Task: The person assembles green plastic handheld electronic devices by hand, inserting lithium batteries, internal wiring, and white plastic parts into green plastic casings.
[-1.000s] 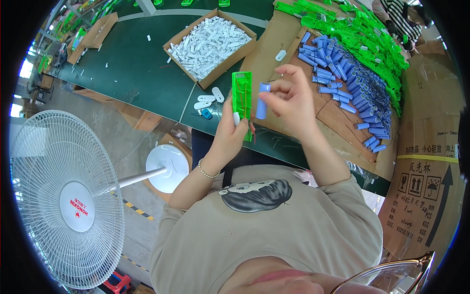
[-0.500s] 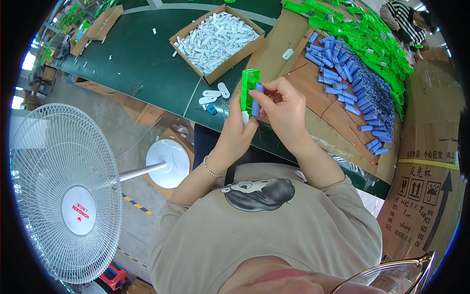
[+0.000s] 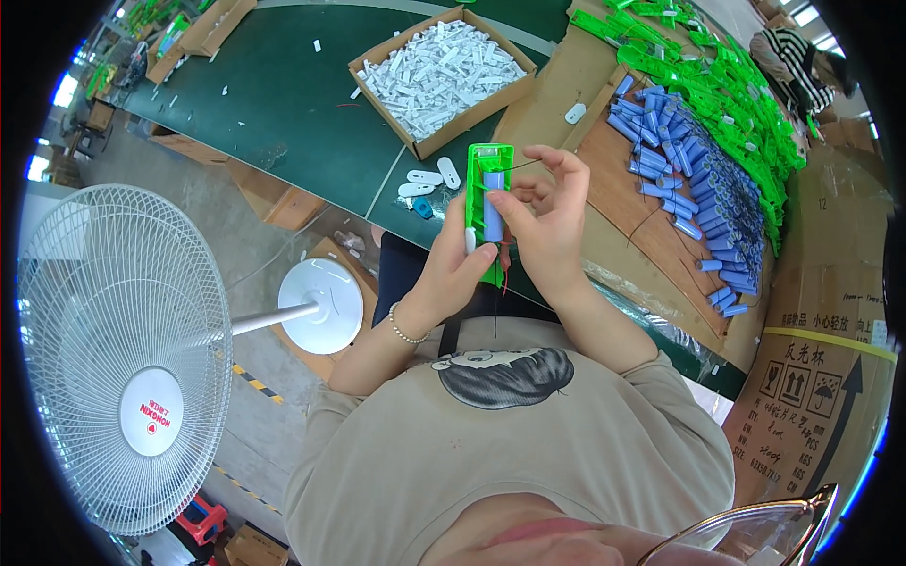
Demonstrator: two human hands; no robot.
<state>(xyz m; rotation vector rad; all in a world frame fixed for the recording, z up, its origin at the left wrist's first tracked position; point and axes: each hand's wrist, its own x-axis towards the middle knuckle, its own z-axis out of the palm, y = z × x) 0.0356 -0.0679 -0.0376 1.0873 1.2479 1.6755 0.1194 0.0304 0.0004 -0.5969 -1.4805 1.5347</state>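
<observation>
In my left hand (image 3: 453, 266), closed around its lower left side, is a long green plastic housing (image 3: 475, 203) held open side up. A blue cylindrical battery cell (image 3: 494, 222) lies lengthwise in the housing. My right hand (image 3: 543, 212) presses its thumb on the cell. Its other fingers curl behind, beside a thin dark wire near the housing's top end. Red and dark wires (image 3: 505, 276) hang from the lower end. A small white oval piece (image 3: 470, 240) shows at the housing's left edge, by my left hand.
A cardboard box (image 3: 422, 149) of small white parts stands ahead on the green table (image 3: 302, 127). White oval pieces (image 3: 425, 177) and a blue piece (image 3: 423, 208) lie nearer. Many battery cells (image 3: 698, 174) and green housings (image 3: 746, 99) are piled right. A fan (image 3: 123, 358) stands left.
The battery cell has moved left from beside the housing into it. My right hand's fingers have spread upward while its thumb stays on the cell. The view has shifted slightly.
</observation>
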